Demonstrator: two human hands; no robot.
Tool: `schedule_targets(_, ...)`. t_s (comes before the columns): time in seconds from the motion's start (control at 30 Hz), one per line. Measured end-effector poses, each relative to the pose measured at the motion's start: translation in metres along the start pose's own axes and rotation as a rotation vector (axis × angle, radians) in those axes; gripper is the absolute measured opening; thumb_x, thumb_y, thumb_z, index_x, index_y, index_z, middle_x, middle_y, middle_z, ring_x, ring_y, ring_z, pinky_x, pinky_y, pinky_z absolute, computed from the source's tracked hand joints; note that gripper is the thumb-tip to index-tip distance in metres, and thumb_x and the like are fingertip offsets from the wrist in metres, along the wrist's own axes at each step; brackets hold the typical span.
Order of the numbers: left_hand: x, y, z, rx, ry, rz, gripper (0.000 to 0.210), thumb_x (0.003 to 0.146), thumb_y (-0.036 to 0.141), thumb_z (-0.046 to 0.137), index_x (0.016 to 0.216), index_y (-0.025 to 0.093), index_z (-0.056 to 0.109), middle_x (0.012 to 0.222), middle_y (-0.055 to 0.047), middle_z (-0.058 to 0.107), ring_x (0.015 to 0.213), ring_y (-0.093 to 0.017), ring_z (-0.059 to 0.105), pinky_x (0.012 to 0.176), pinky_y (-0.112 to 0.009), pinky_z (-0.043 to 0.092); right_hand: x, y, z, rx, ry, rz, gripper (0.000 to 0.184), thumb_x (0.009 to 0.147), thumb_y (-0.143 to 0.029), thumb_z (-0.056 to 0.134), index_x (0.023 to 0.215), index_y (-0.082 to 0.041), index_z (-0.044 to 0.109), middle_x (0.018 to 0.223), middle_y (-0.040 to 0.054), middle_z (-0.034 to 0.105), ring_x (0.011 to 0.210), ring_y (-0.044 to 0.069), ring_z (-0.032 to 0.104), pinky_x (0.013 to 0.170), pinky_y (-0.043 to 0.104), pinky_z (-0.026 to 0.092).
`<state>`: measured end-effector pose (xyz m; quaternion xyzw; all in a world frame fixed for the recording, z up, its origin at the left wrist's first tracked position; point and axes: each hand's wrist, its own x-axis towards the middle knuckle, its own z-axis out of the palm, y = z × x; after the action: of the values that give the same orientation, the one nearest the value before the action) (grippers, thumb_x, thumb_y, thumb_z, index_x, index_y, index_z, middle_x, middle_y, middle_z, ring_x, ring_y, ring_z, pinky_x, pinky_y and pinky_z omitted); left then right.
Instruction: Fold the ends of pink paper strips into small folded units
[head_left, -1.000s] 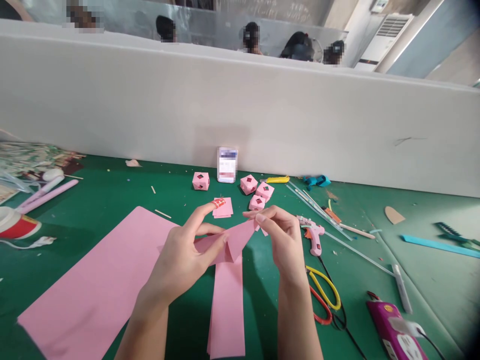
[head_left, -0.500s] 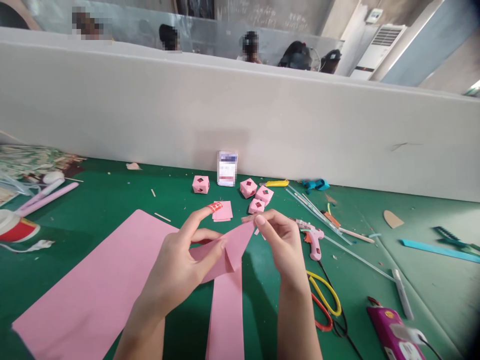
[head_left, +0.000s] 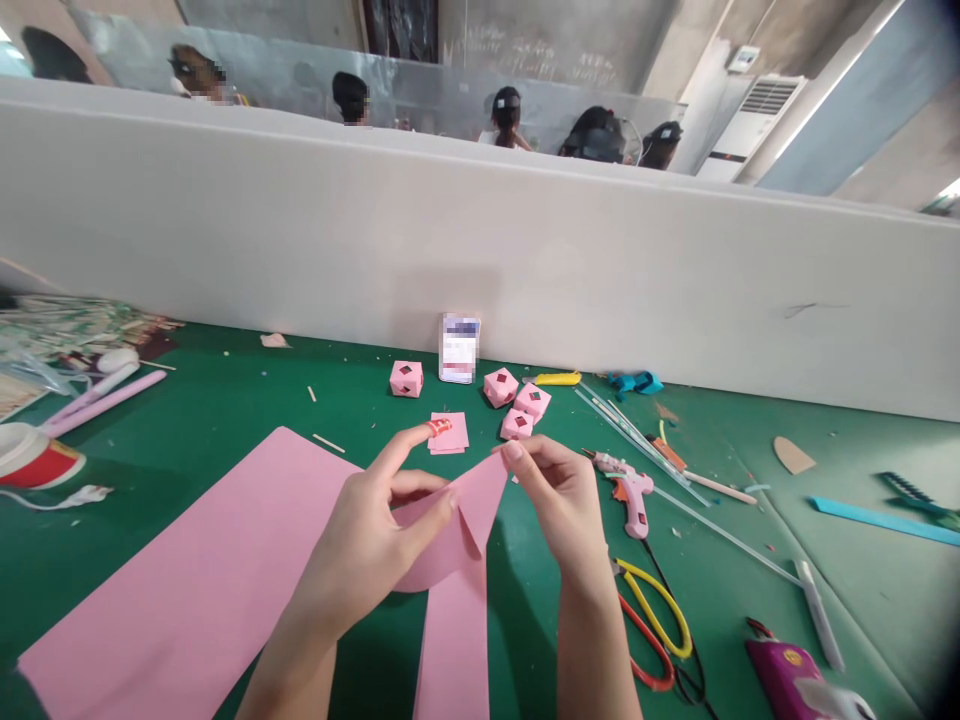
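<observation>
A long pink paper strip [head_left: 459, 640], folded over at its upper end, is held up in both hands. My left hand [head_left: 375, 540] pinches the folded part between thumb and fingers; its index finger, wrapped in a red patterned band, sticks out forward. With thumb and fingertips, my right hand [head_left: 551, 490] grips the pointed corner of the fold. Past the fingers lie small square pink paper pieces [head_left: 450, 435]. Several pink paper cubes with diamond-shaped holes [head_left: 500, 387] sit farther back. A large pink paper sheet [head_left: 195, 570] lies left of my left hand.
A phone [head_left: 459, 348] leans on the white partition [head_left: 465, 220]. Right of my hands are a pink glue gun [head_left: 634, 490], yellow-and-red-handled scissors [head_left: 660, 610], a yellow cutter [head_left: 559, 379] and a purple box [head_left: 802, 680]. A red-and-white cup [head_left: 37, 455] stands left. People sit beyond the partition.
The camera view has tilted up slightly, so things appear lower. Both hands keep their grip on the paper strip, and its folded loop bulges a little more below my left thumb.
</observation>
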<state>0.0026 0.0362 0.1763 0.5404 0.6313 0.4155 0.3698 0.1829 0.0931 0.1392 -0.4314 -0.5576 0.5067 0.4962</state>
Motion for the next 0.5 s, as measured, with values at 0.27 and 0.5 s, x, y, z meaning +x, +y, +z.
schedule_targets(0.27,0.003,0.001,0.003,-0.027,-0.011,-0.08,0.048,0.087,0.042,0.066,0.131,0.027,0.056,0.084,0.0,0.081,0.079,-0.024,0.077,0.084,-0.037,0.059,-0.001,0.002,0.014,-0.221,0.149,-0.103,0.029,0.095,-0.043,0.062,0.078,-0.02,0.067,0.071,0.0008,0.067,0.067,0.016,0.06,0.063,0.026,0.043)
schedule_targets(0.5,0.006,-0.001,0.001,0.012,-0.032,-0.081,0.05,0.089,0.042,0.064,0.135,0.027,0.055,0.089,-0.001,0.082,0.083,-0.025,0.078,0.081,-0.035,0.06,-0.007,0.005,0.03,-0.415,0.266,-0.171,0.029,0.1,-0.042,0.051,0.081,-0.022,0.059,0.069,0.0002,0.063,0.063,0.017,0.056,0.06,0.027,0.04)
